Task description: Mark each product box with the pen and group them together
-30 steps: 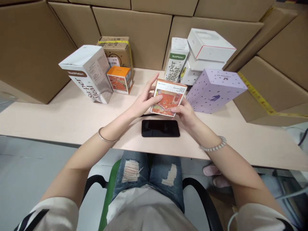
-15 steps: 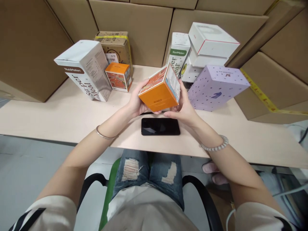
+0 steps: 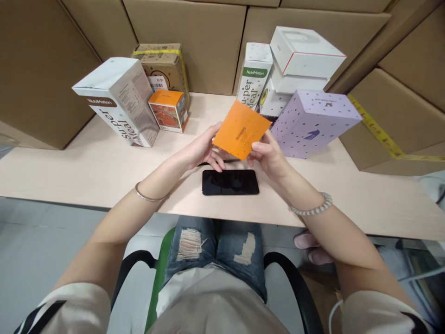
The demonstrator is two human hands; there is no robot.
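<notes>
Both my hands hold a small orange box (image 3: 241, 129) above the table, its plain orange face turned toward me. My left hand (image 3: 202, 149) grips its left lower edge with curled fingers. My right hand (image 3: 267, 155) grips its right lower edge. A black phone (image 3: 230, 182) lies flat on the table just below the box. A second small orange box (image 3: 169, 109) stands at the back left.
On the beige table (image 3: 86, 167) stand a tilted white Super Meal box (image 3: 120, 102), a taped cardboard box (image 3: 163, 65), a white-green Super Meal box (image 3: 253, 74), stacked white boxes (image 3: 302, 58) and a lilac dotted box (image 3: 313, 121). Large cardboard cartons (image 3: 208, 41) wall the back and sides.
The box has been turned in my hands: first its red pictured face showed, then a corner, now its plain orange face. Both hands stayed over the phone.
</notes>
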